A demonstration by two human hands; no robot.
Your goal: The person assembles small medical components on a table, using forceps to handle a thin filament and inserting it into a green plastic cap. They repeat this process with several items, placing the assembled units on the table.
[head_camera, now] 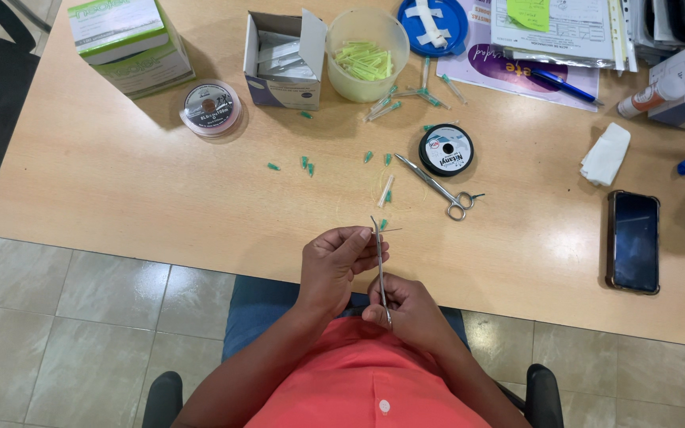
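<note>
Steel forceps (380, 273) pinched in right hand (406, 311), tips at closed left hand (338, 257) fingertips, just off the near tabletop (160, 190) edge. Risk: whatever tiny piece is gripped may slip to the floor.

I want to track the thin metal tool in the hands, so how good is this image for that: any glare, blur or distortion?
Head view: sharp, evenly lit; soft glare patches on the wooden table and the dark phone screen; short soft shadows beside the boxes. The thin metal tool between left hand and right hand stays crisp. Table edges bow slightly, suggesting wide-angle distortion.
</note>
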